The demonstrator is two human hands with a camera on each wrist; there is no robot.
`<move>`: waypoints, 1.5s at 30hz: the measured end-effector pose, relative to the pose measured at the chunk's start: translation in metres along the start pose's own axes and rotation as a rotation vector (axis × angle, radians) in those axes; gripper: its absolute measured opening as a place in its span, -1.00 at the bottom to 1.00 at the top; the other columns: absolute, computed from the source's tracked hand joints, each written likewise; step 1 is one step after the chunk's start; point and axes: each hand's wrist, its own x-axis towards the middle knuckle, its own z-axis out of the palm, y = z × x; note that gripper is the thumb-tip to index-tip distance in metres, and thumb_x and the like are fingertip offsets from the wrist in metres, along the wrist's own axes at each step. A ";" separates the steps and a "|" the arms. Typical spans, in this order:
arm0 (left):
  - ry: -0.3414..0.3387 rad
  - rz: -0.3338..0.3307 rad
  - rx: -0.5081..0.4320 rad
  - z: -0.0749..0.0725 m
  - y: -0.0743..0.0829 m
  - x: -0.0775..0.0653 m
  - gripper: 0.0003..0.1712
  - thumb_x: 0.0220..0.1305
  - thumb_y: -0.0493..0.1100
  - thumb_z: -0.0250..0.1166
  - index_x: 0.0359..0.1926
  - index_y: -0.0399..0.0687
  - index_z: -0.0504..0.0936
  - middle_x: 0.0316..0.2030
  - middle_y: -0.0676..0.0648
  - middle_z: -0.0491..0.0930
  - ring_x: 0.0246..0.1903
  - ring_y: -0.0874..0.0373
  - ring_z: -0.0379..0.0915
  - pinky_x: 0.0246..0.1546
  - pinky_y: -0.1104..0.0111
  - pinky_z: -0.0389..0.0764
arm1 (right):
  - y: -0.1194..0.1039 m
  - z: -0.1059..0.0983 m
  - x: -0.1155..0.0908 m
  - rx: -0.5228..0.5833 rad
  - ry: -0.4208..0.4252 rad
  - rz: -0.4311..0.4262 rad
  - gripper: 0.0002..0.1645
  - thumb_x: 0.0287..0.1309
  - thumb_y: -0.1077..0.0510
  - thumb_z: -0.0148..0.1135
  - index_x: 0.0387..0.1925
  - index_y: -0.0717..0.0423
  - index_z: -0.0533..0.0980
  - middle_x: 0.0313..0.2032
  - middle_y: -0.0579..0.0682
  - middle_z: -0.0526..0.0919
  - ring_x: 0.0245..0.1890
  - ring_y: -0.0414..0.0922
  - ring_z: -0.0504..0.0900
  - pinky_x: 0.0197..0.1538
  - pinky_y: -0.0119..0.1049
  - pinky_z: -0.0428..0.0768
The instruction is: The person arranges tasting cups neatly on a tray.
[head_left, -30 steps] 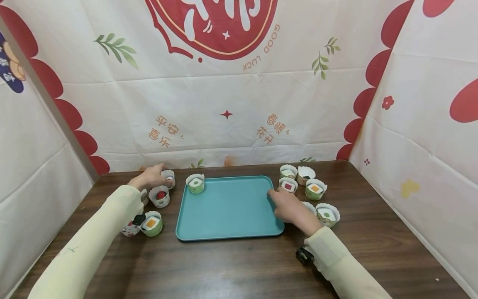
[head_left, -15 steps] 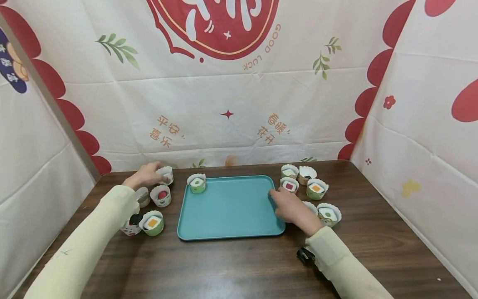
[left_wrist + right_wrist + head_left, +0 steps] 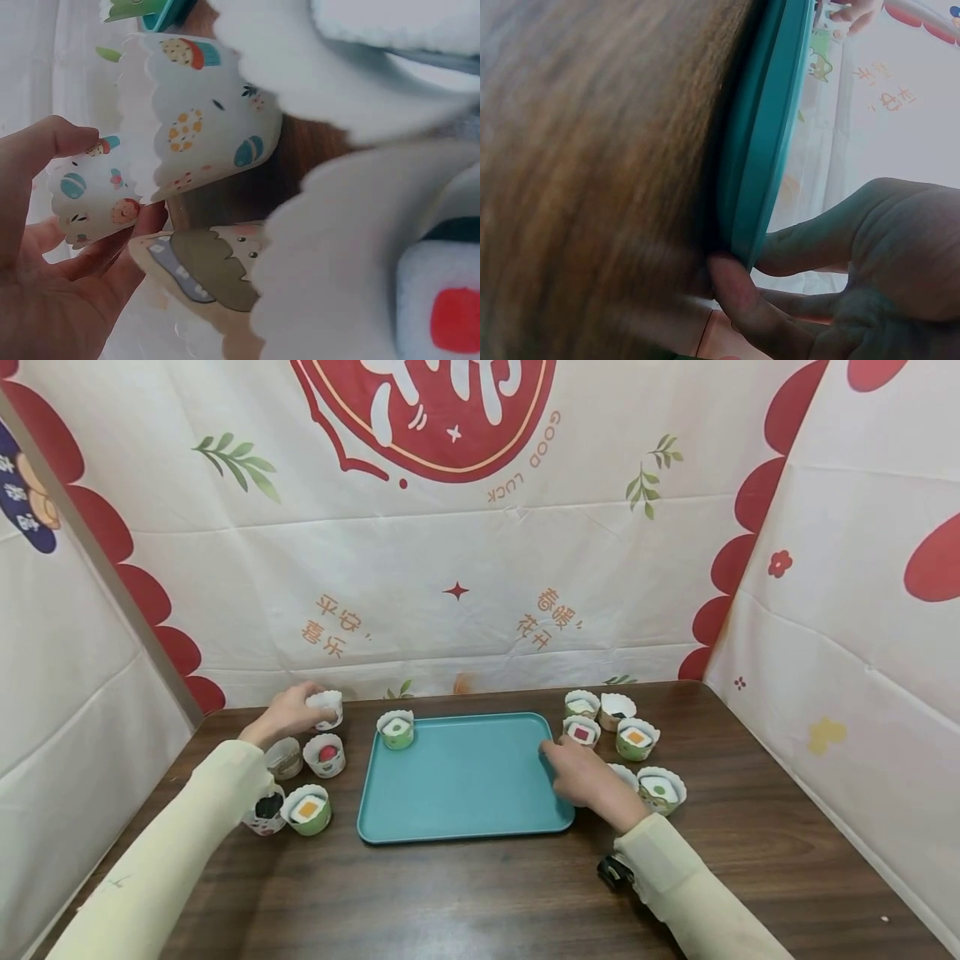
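Note:
In the head view my left hand [image 3: 287, 714] is at the table's back left, holding a white printed paper baking cup [image 3: 327, 706]. The left wrist view shows the thumb on one side of this cup [image 3: 90, 191] and fingers on the other. Close by are a cup with a red-centred piece [image 3: 326, 755] and a brownish cup [image 3: 284, 758]. My right hand [image 3: 588, 777] pinches the right rim of a teal tray [image 3: 465, 777]; in the right wrist view, thumb and fingers lie on either side of the tray edge [image 3: 761, 150].
A green cup [image 3: 396, 730] stands at the tray's back left corner. Two more cups, one orange-centred [image 3: 306, 810], are below the left wrist. Several filled cups, including an orange-centred one [image 3: 636, 740], stand right of the tray. A printed cloth [image 3: 450, 560] hangs behind the table.
My left hand has shifted a little left and back, and its cup has moved the same way. The right hand stays at the tray rim.

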 end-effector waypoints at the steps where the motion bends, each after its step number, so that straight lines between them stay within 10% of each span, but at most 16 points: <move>1: 0.008 0.005 0.013 0.001 0.000 0.000 -0.23 0.26 -0.06 0.32 0.36 -0.40 0.33 0.13 -0.48 0.50 -0.18 -0.08 0.67 -0.24 0.27 0.78 | 0.000 0.000 0.000 -0.001 -0.001 -0.001 -0.41 0.19 0.48 0.16 0.28 0.31 0.45 0.05 0.36 0.57 -0.32 -0.01 0.46 -0.28 -0.16 0.52; 36: 0.111 0.090 0.023 0.023 0.037 -0.002 -0.20 0.36 0.06 0.31 0.49 -0.19 0.30 0.39 -0.35 0.40 0.30 -0.29 0.38 0.25 -0.19 0.50 | -0.001 0.000 0.001 -0.005 -0.016 0.000 -0.44 0.22 0.44 0.16 0.28 0.27 0.47 0.08 0.38 0.54 -0.30 0.00 0.47 -0.29 -0.16 0.53; 45: 0.136 0.151 0.030 0.029 0.052 0.001 -0.27 0.35 0.04 0.34 0.42 -0.17 0.38 0.23 -0.30 0.54 0.09 -0.18 0.48 0.11 -0.07 0.55 | 0.002 0.001 0.001 -0.014 -0.010 -0.012 -0.45 0.21 0.45 0.15 0.25 0.28 0.48 0.06 0.37 0.55 -0.34 -0.01 0.47 -0.28 -0.15 0.52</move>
